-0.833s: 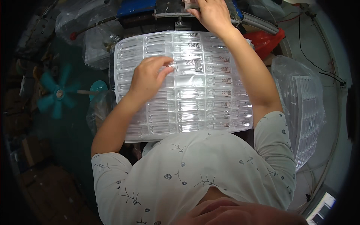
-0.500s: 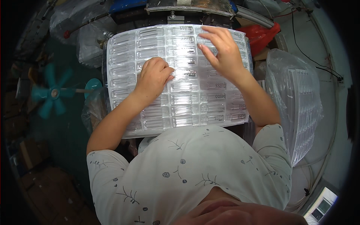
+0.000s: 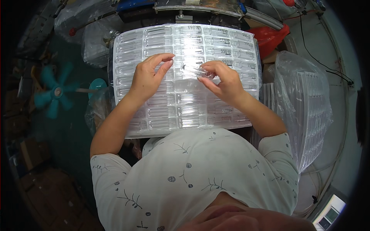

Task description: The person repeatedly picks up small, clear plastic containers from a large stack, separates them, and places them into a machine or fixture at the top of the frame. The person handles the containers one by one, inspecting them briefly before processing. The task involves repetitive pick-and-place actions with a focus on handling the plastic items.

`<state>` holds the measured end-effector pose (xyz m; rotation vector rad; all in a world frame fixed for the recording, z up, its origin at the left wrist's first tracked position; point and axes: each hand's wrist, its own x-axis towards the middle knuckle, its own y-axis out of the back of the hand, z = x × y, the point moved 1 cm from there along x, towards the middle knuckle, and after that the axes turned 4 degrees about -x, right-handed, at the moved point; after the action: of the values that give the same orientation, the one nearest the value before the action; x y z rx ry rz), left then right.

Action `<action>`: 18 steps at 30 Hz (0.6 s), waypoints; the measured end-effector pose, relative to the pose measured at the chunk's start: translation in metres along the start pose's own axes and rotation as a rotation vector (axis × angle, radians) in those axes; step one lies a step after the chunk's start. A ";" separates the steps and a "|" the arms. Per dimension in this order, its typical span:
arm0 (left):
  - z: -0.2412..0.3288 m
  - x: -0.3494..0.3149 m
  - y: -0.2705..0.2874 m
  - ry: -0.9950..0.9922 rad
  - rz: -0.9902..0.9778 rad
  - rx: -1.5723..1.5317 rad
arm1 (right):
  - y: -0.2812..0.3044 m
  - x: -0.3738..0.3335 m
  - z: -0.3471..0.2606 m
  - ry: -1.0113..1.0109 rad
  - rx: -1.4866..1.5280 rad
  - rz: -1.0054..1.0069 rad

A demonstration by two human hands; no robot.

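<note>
A wide clear plastic tray [image 3: 148, 134] lies in front of me, its compartments filled with rows of clear tubes, several with dark print. Above the middle of the tray, my right hand [image 3: 226, 81] pinches a clear tube [image 3: 194, 69] between thumb and fingers, with the tube's end pointing left. One compartment [image 3: 189, 85] just below that tube looks bare. My left hand [image 3: 148, 75] hovers over the tray's left-middle columns, thumb and forefinger slightly apart, and nothing shows between them.
At the far edge stands a machine with a metal bed [image 3: 198, 5]. Bagged stacked trays [image 3: 308, 111] stand on the right, near a red bag [image 3: 273, 38]. A teal fan [image 3: 58, 92] is on the left, with cardboard boxes [image 3: 34, 154] below it.
My right hand has come down and left from the upper right of the tray and now holds a tube. My left hand has lifted slightly, its thumb and forefinger parting.
</note>
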<state>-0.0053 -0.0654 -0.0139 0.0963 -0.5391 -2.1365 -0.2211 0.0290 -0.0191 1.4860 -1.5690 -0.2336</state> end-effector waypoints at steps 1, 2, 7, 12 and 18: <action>0.001 0.002 -0.004 0.021 -0.027 -0.157 | 0.001 0.002 0.000 -0.026 0.031 0.046; 0.003 0.004 -0.010 0.042 -0.052 -0.313 | 0.002 0.005 0.000 -0.049 0.062 0.091; 0.014 0.018 -0.027 -0.023 -0.051 -0.529 | -0.003 0.010 0.000 -0.040 0.188 0.169; 0.015 0.029 -0.027 -0.069 -0.047 -0.559 | 0.000 0.009 0.000 -0.034 0.192 0.173; 0.014 0.031 -0.027 -0.061 -0.050 -0.587 | -0.002 0.008 0.004 0.008 0.208 0.221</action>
<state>-0.0479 -0.0714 -0.0083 -0.2856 0.0728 -2.2663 -0.2212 0.0195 -0.0192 1.4507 -1.7784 0.0649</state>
